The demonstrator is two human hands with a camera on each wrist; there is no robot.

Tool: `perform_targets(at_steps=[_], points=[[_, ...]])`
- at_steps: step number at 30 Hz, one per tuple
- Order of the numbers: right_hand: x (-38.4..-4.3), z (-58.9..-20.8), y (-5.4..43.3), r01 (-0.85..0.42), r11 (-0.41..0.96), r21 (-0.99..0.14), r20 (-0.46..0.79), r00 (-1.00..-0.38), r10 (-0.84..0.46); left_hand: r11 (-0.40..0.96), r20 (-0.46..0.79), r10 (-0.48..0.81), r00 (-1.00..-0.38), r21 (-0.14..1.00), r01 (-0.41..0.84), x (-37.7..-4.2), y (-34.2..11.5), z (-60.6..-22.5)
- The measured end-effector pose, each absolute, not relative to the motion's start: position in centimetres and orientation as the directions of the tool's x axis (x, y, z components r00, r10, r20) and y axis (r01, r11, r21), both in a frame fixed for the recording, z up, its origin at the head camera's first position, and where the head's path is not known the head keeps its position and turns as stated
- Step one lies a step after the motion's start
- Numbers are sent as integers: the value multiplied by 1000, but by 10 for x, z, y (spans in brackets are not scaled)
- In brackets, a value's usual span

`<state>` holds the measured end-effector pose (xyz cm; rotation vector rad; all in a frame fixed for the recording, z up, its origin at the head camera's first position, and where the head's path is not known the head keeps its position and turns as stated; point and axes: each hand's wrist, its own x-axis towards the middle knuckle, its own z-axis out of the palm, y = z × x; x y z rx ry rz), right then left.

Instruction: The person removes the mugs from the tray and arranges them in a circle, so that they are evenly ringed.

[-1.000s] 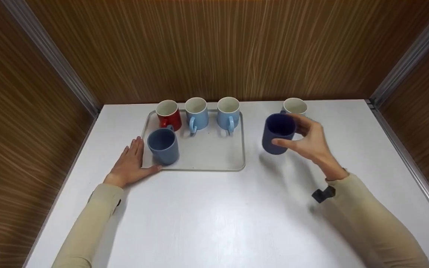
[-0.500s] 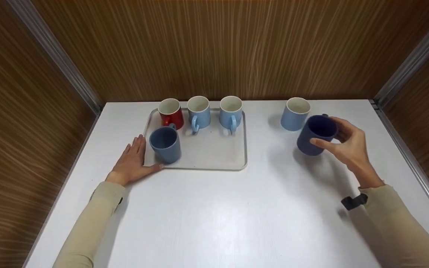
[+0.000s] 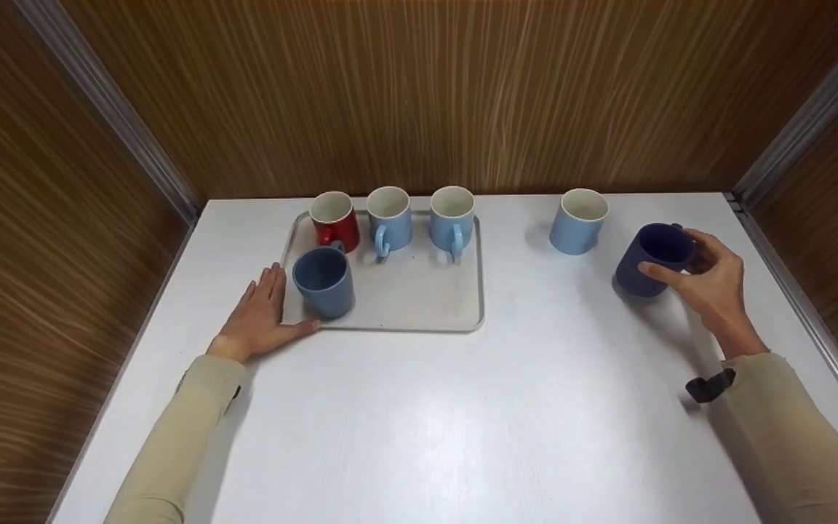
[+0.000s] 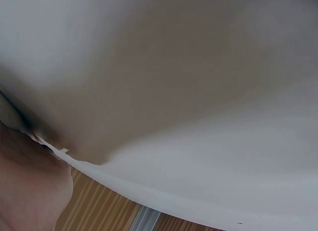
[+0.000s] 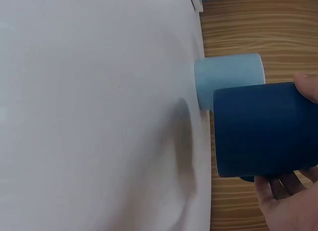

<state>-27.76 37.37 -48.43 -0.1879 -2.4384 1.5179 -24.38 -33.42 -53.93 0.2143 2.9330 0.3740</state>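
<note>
Bounded by wood-grain walls, with a white table below. On the right side of the table, in the grip of the right hand, a navy mug, mouth up: thumb on the near side, fingers curled around the far side. Impossible to tell whether base and table are in contact. Behind it and farther left, nearby, a lone pale mug, upright on the table. Well apart to the left, a tray with four upright mugs: along the back, one red mug and two pale blue mugs; near the front left corner, one grey-blue mug. Beside the tray's left edge, the left hand, fingers straight, thumb extended wide at the near edge.
</note>
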Motion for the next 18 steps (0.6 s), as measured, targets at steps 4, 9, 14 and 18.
perform_targets(at_steps=[4,9,14,18], points=[[-288,-484,373,15,457,-889,118,-958,260,958,-145,163,-976,259,121,-243,-333,-538],[-300,-484,369,79,481,-873,66,-959,277,956,-148,166,-975,266,122,-243,-333,-538],[-311,-483,364,103,471,-876,35,-961,275,955,-144,167,-975,271,123,-243,-334,-537],[-318,-484,360,111,466,-878,29,-959,282,956,-139,165,-976,268,123,-242,-334,-537]])
